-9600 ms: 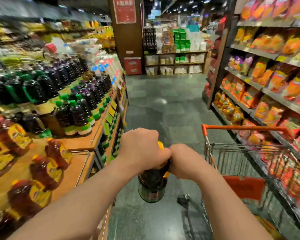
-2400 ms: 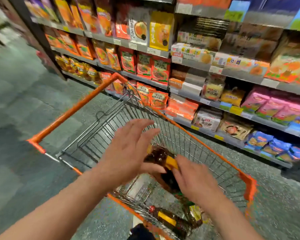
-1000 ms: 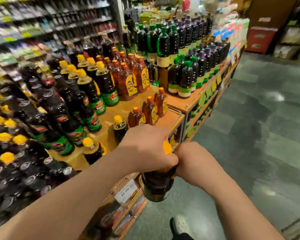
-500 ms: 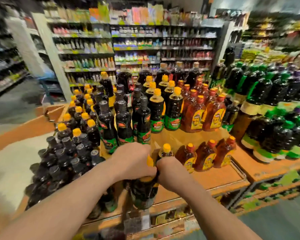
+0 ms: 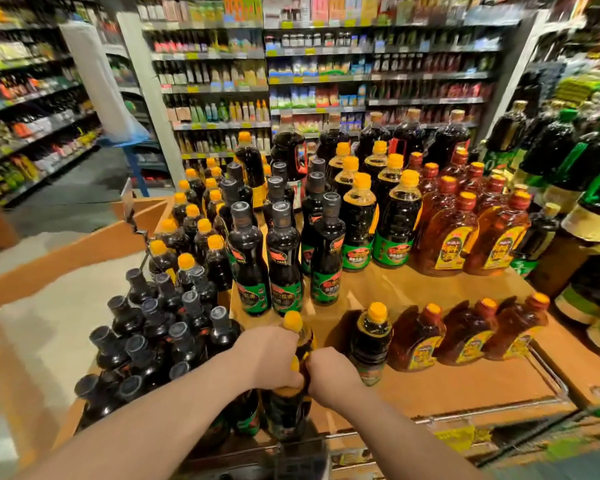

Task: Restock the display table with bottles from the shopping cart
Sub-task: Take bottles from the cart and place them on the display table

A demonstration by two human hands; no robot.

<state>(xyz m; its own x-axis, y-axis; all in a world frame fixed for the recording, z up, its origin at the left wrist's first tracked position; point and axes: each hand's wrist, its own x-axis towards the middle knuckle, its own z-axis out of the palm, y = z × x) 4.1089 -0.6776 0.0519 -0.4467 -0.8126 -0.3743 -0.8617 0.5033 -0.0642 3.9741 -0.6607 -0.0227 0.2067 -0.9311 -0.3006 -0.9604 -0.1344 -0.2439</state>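
Both hands hold one dark bottle with a yellow cap upright at the front edge of the wooden display table. My left hand grips its neck and shoulder from the left. My right hand grips it from the right. The bottle's base is at the level of the front row, beside black-capped bottles on its left. A matching yellow-capped bottle stands just to its right. The shopping cart is out of view.
Three amber bottles stand in the front row to the right, with bare tabletop in front of them. Taller rows of dark bottles fill the table behind. Green-capped bottles crowd the right. Store shelves line the back.
I turned from the cart to the display table carrying the bottle in both hands. Over the last half second the bottle has come lower and closer to the table's front row.
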